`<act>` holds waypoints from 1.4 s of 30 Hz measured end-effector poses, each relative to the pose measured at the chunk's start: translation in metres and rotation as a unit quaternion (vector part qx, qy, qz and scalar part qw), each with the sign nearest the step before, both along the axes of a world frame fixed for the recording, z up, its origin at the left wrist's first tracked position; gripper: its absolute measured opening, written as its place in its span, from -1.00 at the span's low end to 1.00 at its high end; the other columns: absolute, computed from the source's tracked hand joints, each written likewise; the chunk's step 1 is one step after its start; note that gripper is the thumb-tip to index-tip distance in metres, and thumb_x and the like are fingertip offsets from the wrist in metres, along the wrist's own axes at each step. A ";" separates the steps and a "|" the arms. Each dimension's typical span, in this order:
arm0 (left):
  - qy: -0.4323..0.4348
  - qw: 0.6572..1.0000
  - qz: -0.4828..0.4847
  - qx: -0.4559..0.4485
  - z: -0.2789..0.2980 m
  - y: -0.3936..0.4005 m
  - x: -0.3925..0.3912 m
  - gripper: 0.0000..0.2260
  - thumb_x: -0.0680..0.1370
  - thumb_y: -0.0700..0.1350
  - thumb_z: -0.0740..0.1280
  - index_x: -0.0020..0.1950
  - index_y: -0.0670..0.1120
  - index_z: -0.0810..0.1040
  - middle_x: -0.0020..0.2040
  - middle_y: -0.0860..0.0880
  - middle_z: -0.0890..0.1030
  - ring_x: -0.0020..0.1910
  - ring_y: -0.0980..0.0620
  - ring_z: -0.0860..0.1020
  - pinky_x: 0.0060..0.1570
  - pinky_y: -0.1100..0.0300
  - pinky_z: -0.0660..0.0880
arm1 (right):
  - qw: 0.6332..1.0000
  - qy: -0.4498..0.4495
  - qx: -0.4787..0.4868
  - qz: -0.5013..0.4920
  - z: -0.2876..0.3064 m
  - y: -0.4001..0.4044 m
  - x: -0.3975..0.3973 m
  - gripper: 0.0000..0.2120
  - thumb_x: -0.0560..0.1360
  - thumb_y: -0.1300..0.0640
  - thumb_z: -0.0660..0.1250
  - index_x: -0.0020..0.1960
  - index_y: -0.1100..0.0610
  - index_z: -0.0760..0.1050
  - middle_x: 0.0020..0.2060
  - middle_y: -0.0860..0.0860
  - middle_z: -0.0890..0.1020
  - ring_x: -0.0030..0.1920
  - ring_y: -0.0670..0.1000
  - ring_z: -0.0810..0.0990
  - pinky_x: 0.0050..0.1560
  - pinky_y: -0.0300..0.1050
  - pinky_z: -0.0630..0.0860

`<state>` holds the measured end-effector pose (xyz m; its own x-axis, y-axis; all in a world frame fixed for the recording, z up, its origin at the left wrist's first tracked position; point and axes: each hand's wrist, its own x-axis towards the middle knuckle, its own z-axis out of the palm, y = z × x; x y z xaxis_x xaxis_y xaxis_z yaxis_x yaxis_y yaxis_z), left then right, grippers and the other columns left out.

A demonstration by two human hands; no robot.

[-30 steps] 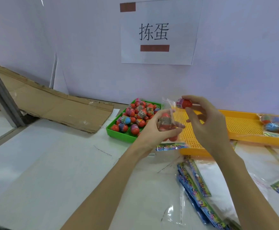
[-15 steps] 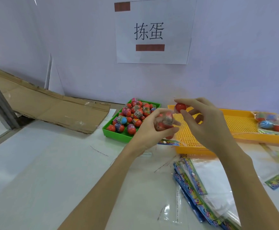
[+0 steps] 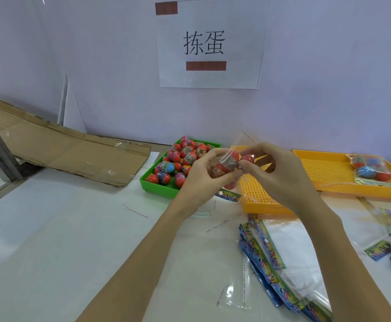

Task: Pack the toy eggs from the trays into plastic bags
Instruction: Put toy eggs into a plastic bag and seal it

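Just in front of a green tray (image 3: 157, 190) heaped with toy eggs (image 3: 178, 162), a person's left hand (image 3: 203, 177) curls its fingers and thumb around a clear plastic bag (image 3: 227, 165) that already holds a few eggs, while the right hand (image 3: 275, 175) pinches one red egg (image 3: 247, 158) between thumb and fingertips at the bag's mouth. This looks like the filling step, with that egg about to go in. The next move likely calls for keeping the mouth spread so the egg slips past the film, then reaching back to the green tray for another.
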<state>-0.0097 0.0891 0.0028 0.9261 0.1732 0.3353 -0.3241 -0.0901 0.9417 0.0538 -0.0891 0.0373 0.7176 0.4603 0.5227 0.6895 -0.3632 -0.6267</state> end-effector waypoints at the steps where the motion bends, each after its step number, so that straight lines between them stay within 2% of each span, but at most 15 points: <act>1: 0.002 1.000 -0.001 -0.001 0.000 0.000 0.000 -0.55 0.53 -0.13 0.56 0.39 -0.04 0.55 0.15 -0.02 0.71 0.12 -0.04 0.70 -0.02 0.13 0.67 | 1.000 -0.006 0.008 -0.011 0.000 0.001 -0.001 -0.82 0.55 -0.01 0.47 0.13 -0.01 0.63 -0.10 -0.25 0.65 -0.07 -0.24 0.63 -0.18 -0.43 0.50; 4: 0.013 1.000 -0.006 -0.003 0.000 0.001 0.000 -0.51 0.51 -0.12 0.58 0.40 0.00 0.54 0.16 -0.03 0.71 0.15 -0.05 0.69 0.05 0.05 0.68 | 0.998 -0.017 0.040 -0.037 0.001 0.004 -0.003 -0.83 0.53 -0.01 0.50 0.09 -0.04 0.63 -0.18 -0.26 0.65 -0.09 -0.30 0.64 -0.16 -0.49 0.48; 8: 0.021 1.000 0.003 0.005 0.000 -0.001 0.000 -0.49 0.47 -0.07 0.62 0.37 0.04 0.55 0.15 -0.02 0.72 0.14 -0.01 0.70 0.22 -0.03 0.63 | 0.998 -0.032 0.024 -0.052 0.000 0.005 -0.004 -0.97 0.57 0.02 0.45 -0.02 -0.03 0.65 -0.15 -0.22 0.65 -0.08 -0.23 0.62 -0.13 -0.39 0.52; 13: 0.019 0.995 -0.002 -0.096 0.004 -0.002 0.002 -0.50 0.46 -0.11 0.61 0.36 -0.05 0.55 0.17 -0.12 0.72 0.14 -0.14 0.70 0.17 -0.02 0.64 | 0.980 -0.054 0.143 -0.124 0.004 0.008 -0.009 -0.75 0.61 0.08 0.41 0.28 0.08 0.59 0.14 0.00 0.60 0.08 -0.11 0.59 -0.06 -0.44 0.48; 15: 0.016 0.989 -0.014 -0.149 0.005 -0.003 0.003 -0.50 0.47 -0.14 0.59 0.37 -0.10 0.53 0.19 -0.15 0.71 0.15 -0.18 0.70 0.16 -0.04 0.64 | 0.971 0.034 0.197 -0.133 0.005 0.010 -0.011 -0.62 0.58 -0.03 0.45 0.35 0.05 0.53 0.16 -0.02 0.60 0.13 -0.11 0.60 -0.01 -0.40 0.51; 17: 0.016 0.987 -0.013 -0.162 0.004 -0.004 0.003 -0.51 0.47 -0.15 0.58 0.36 -0.11 0.53 0.20 -0.15 0.71 0.15 -0.18 0.70 0.15 -0.06 0.64 | 0.960 0.172 0.211 -0.068 0.006 0.012 -0.014 -0.56 0.52 -0.18 0.46 0.31 -0.01 0.57 0.09 -0.11 0.68 0.11 -0.17 0.64 0.05 -0.30 0.56; 19: 0.019 0.990 -0.002 -0.142 0.003 -0.005 0.003 -0.52 0.47 -0.14 0.60 0.34 -0.09 0.54 0.16 -0.15 0.71 0.13 -0.18 0.71 0.08 -0.02 0.67 | 0.944 0.252 0.215 -0.004 0.001 0.014 -0.015 -0.71 0.49 -0.17 0.46 0.13 -0.04 0.68 -0.04 -0.12 0.75 0.04 -0.16 0.70 0.00 -0.25 0.63; 22: 0.027 0.994 0.011 -0.106 0.003 -0.005 0.002 -0.55 0.49 -0.03 0.58 0.32 -0.05 0.55 0.09 -0.09 0.73 0.05 -0.10 0.72 -0.06 0.08 0.66 | 0.929 0.265 0.259 -0.012 -0.004 0.017 -0.016 -0.94 0.56 0.00 0.47 -0.04 -0.05 0.71 -0.14 -0.10 0.76 -0.03 -0.10 0.72 -0.11 -0.28 0.63; 25: 0.045 0.991 0.031 -0.124 0.007 -0.008 0.001 -0.62 0.55 0.16 0.41 0.22 -0.08 0.61 -0.03 0.01 0.73 -0.04 -0.04 0.69 -0.14 0.13 0.63 | 0.928 0.271 0.253 -0.023 -0.008 0.017 -0.014 -0.91 0.58 0.06 0.45 -0.03 0.02 0.73 -0.15 -0.04 0.76 -0.03 -0.04 0.73 -0.01 -0.17 0.67; 28: 0.035 0.986 0.084 -0.139 0.006 -0.008 0.004 -0.76 0.69 0.02 0.30 0.00 -0.07 0.69 -0.01 -0.09 0.74 -0.05 -0.04 0.70 -0.10 0.10 0.64 | 0.920 0.303 0.248 -0.019 -0.009 0.017 -0.015 -0.88 0.59 0.10 0.43 -0.01 0.12 0.73 -0.15 -0.02 0.76 -0.05 -0.04 0.74 -0.07 -0.19 0.68; 33: 0.029 0.981 0.110 -0.156 0.006 -0.005 0.005 -0.70 0.71 -0.07 0.29 -0.10 -0.01 0.78 -0.03 -0.12 0.76 0.01 -0.08 0.71 -0.05 0.10 0.64 | 0.905 0.342 0.249 -0.045 -0.006 0.020 -0.016 -0.83 0.65 0.14 0.35 -0.03 0.12 0.70 -0.18 -0.03 0.75 -0.08 -0.05 0.73 -0.19 -0.22 0.66; 35: 0.028 0.982 0.101 -0.156 0.006 -0.006 0.004 -0.69 0.70 -0.10 0.30 -0.12 0.01 0.79 -0.06 -0.08 0.77 -0.04 -0.01 0.72 -0.13 0.19 0.62 | 0.922 0.304 0.226 -0.083 -0.009 0.022 -0.016 -0.87 0.65 0.16 0.35 0.03 0.12 0.68 -0.10 -0.02 0.73 -0.03 -0.04 0.71 -0.04 -0.08 0.70; 38: 0.023 0.984 0.111 -0.137 0.004 -0.007 0.006 -0.78 0.68 -0.10 0.35 -0.01 -0.13 0.76 -0.04 -0.11 0.76 -0.03 -0.03 0.72 -0.11 0.15 0.64 | 0.978 0.026 0.143 -0.148 -0.010 0.024 -0.020 -0.85 0.59 0.16 0.43 0.16 0.07 0.61 0.05 -0.05 0.63 0.06 -0.05 0.62 0.12 -0.09 0.61; 40: 0.011 0.985 0.124 -0.123 0.003 -0.008 0.005 -0.83 0.65 -0.11 0.41 0.01 -0.17 0.75 -0.05 -0.12 0.76 -0.01 -0.05 0.71 0.03 0.05 0.65 | 0.982 -0.110 0.113 -0.106 -0.009 0.026 -0.022 -0.89 0.56 0.14 0.48 0.09 0.05 0.66 0.10 -0.05 0.61 0.13 -0.03 0.55 0.14 -0.17 0.51; 42: 0.000 0.985 0.121 -0.119 0.003 -0.009 0.004 -0.86 0.63 -0.13 0.44 0.02 -0.17 0.74 -0.08 -0.12 0.76 -0.04 -0.03 0.72 0.03 0.08 0.64 | 0.980 -0.171 0.061 -0.086 -0.010 0.029 -0.024 -0.92 0.56 0.13 0.49 0.05 0.04 0.70 0.16 -0.04 0.62 0.19 -0.01 0.51 0.17 -0.19 0.45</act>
<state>-0.0057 0.0803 0.0058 0.8478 0.4631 0.2583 -0.3200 0.0583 0.9456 0.0297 -0.0604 0.0270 0.5515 0.2676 0.7901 0.8026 -0.4284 -0.4152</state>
